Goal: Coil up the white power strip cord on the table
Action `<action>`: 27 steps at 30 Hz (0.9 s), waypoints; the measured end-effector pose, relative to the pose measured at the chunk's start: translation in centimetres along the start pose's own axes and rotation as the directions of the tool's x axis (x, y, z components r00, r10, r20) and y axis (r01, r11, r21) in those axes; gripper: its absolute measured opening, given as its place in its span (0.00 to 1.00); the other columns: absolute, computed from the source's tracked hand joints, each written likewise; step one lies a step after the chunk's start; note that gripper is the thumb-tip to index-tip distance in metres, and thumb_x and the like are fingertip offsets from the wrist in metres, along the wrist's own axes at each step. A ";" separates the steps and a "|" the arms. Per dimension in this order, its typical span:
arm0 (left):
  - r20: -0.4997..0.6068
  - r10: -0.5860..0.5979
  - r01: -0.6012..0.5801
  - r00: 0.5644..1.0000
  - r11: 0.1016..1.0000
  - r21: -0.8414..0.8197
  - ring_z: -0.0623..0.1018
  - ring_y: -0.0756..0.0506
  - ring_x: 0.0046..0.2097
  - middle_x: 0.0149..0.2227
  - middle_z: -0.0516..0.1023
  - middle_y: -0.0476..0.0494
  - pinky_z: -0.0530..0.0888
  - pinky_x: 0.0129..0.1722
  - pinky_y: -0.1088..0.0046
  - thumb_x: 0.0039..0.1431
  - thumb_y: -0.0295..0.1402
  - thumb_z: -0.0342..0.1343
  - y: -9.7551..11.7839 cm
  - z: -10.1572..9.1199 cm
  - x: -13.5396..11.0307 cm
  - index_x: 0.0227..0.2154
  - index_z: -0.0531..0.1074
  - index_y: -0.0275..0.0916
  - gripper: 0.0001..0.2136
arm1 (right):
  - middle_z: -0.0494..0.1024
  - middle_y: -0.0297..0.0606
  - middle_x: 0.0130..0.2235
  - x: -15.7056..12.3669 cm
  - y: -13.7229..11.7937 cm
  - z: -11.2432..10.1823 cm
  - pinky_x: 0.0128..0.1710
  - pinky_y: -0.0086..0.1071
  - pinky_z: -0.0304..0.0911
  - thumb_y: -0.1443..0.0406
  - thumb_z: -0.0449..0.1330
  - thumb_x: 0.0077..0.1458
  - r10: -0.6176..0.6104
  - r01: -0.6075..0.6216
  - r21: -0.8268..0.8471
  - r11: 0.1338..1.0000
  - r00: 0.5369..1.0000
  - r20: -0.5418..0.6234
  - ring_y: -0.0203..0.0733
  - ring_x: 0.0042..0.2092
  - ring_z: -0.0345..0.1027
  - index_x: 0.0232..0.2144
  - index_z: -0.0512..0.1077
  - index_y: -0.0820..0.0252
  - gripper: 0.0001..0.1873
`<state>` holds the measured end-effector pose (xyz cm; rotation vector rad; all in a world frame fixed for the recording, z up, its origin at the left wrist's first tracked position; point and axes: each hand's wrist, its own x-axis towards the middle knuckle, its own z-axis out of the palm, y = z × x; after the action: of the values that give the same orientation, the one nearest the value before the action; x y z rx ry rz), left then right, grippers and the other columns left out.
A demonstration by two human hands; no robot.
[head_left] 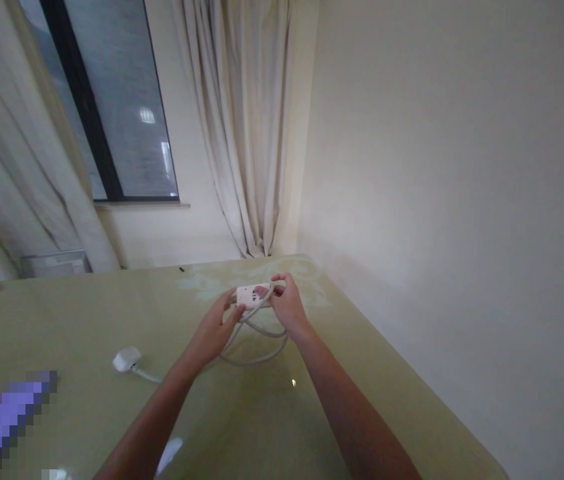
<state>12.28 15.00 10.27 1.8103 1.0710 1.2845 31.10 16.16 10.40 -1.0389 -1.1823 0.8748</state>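
Note:
Between my two hands is a small white power strip (247, 295) with dark socket holes and a pinkish patch on its face. My left hand (219, 327) grips its left end, thumb on the near edge. At the other end, my right hand (286, 303) has its fingers pinched round the white cord (257, 362) where it meets the strip. The cord crosses the strip's front and hangs in loops below it, down to the table. Its white plug (127, 359) lies on the table, left of my left forearm.
The glossy greenish table (87, 313) meets a plain wall (437, 200) along its right side. Curtains (247, 127) and a dark-framed window (122, 100) stand behind it. A blurred purple object (7, 417) is at the lower left. One small dark object (181, 269) lies near the far edge.

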 end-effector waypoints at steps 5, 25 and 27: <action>-0.087 -0.264 0.241 0.961 0.947 -0.211 0.81 0.42 0.38 0.42 0.81 0.37 0.79 0.31 0.67 0.49 0.47 0.69 -1.1 -0.3 0.5 0.43 0.74 0.38 0.23 | 0.82 0.38 0.34 0.4 0.4 -0.2 0.37 0.36 0.71 0.46 0.63 0.57 -0.068 0.068 -0.012 0.998 0.998 0.007 0.44 0.36 0.77 0.39 0.72 0.57 0.21; 0.000 -0.432 0.277 0.902 0.577 0.768 0.77 0.23 0.56 0.55 0.76 0.16 0.72 0.52 0.49 0.52 0.46 0.63 -6.5 -4.9 -0.7 0.66 0.59 0.28 0.42 | 0.82 0.42 0.39 0.9 -4.4 -5.4 0.46 0.41 0.73 0.45 0.60 0.63 -0.348 0.362 0.019 0.932 0.908 -0.233 0.45 0.39 0.79 0.38 0.72 0.57 0.21; -0.008 -0.330 0.197 0.944 0.542 0.817 0.74 0.21 0.58 0.56 0.74 0.16 0.71 0.52 0.46 0.50 0.46 0.63 -5.5 -4.4 -0.8 0.58 0.70 0.30 0.35 | 0.82 0.42 0.39 0.2 -5.2 -4.6 0.47 0.42 0.72 0.44 0.58 0.64 -0.360 0.375 0.015 0.927 0.901 -0.240 0.46 0.41 0.78 0.38 0.71 0.56 0.22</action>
<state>6.63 17.01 6.52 2.1875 1.9794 0.4285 35.71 14.02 15.11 -0.8064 -1.0968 0.4730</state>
